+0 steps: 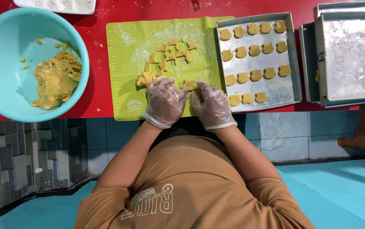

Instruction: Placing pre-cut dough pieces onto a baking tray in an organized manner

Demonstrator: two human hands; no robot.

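Red table [102, 29] seen from above. Big turquoise bowl [4, 85] at left with a lump of tan dough [57, 78] inside. Green mat [123, 68] in the middle, carrying a rolled dough sheet [169, 53] full of cut-out holes. Metal tray [293, 55] just right of the mat holds rows of cut dough shapes [254, 51]; stacked empty trays [352, 55] further right. White dish of flour [59, 5] at the top edge.

Both hands wear thin clear gloves and sit at the near edge of the mat. Between them lies one small cut piece [188, 85], touching the mat. Left hand [164, 101] fingers are curled loosely, tips at the left of the piece. Right hand [211, 104] fingers are bent too, tips at its right side. Neither looks clenched; cannot tell if either really pinches it or just touches.

Judged: the piece is light, soft, easily dented or torn, maybe sticky. Best lifted from under the edges, not squeezed.
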